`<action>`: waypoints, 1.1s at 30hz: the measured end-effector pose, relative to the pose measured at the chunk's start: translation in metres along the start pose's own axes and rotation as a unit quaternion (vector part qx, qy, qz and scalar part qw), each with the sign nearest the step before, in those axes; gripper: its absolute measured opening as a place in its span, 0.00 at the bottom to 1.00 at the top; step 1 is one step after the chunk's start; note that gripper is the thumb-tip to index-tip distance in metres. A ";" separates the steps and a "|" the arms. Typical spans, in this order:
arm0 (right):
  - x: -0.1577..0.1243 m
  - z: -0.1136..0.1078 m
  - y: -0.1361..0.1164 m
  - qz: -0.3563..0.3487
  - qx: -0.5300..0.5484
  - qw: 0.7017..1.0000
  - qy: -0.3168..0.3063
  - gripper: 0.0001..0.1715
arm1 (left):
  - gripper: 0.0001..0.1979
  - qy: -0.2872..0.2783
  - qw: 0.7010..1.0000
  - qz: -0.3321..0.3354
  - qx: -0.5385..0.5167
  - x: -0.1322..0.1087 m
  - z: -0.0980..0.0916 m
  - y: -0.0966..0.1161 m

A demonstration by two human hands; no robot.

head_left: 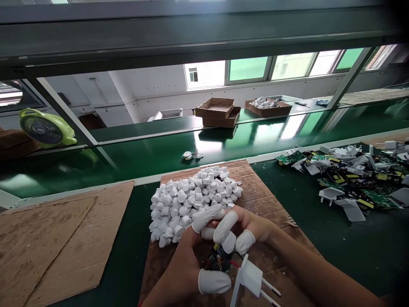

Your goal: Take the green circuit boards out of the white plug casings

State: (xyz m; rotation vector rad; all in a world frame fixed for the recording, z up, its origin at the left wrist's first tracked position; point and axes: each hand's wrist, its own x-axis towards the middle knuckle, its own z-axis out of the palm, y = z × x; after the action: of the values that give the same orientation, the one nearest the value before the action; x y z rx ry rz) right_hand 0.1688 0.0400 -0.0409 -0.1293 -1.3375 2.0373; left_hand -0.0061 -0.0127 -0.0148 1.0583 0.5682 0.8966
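White finger cots [224,226] covered the fingertips of both hands. L hand [180,268] and R hand [247,226] were clenched close together, grasping a small dark circuit board [219,259] between them, near centre of the cardboard sheet [271,213]. Red wire [234,264] showed just right of board. White plug casing [251,279] w/ 2 metal pins sat just right of board, pins pointing near-right; cannot tell if either hand gripped it. Heap of small white wrapped pieces [191,200] lay just far of hands, contents not visible. To right, on green conveyor belt [306,238], was a loose pile of green boards and white casings [351,179]. Second cardboard sheet [47,243] lay left on belt. Lime-green fan [44,128] stood far left; cardboard trays [217,113] sat far, on upper belt.
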 end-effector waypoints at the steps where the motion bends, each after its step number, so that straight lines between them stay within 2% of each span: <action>1: 0.000 0.002 -0.001 0.004 0.014 1.000 -0.008 0.23 | 0.53 0.005 1.000 0.003 0.002 0.001 0.001 0.001; 6: 0.005 0.011 -0.006 -0.020 0.039 0.999 -0.024 0.25 | 0.53 0.015 1.000 -0.010 0.007 0.002 0.003 0.007; 10: 0.006 0.010 -0.005 -0.002 0.049 0.998 -0.034 0.22 | 0.56 0.033 0.999 -0.017 0.000 -0.002 0.003 0.004; 15: 0.004 0.003 -0.002 -0.034 0.013 0.998 -0.048 0.23 | 0.57 0.001 0.999 -0.016 -0.040 -0.005 0.001 -0.004; 19: 0.002 0.003 -0.004 -0.019 -0.001 0.998 -0.054 0.23 | 0.55 -0.022 0.999 -0.025 -0.038 -0.005 0.002 -0.002; 24: 0.003 0.006 -0.005 -0.012 0.037 0.998 -0.043 0.31 | 0.61 0.008 1.000 -0.017 -0.015 -0.003 0.002 0.000; 29: 0.003 0.006 -0.006 0.003 0.015 0.999 -0.035 0.20 | 0.60 -0.022 0.999 -0.017 -0.034 -0.002 0.001 -0.001; 33: 0.002 0.007 -0.008 0.025 0.002 0.999 -0.029 0.17 | 0.59 -0.006 1.000 -0.020 -0.008 -0.002 0.003 0.004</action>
State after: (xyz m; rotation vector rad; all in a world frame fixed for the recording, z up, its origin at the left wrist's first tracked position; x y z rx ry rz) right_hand 0.1684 0.0376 -0.0304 -0.1024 -1.3786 2.0994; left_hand -0.0059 -0.0149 -0.0096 1.0327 0.5701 0.8582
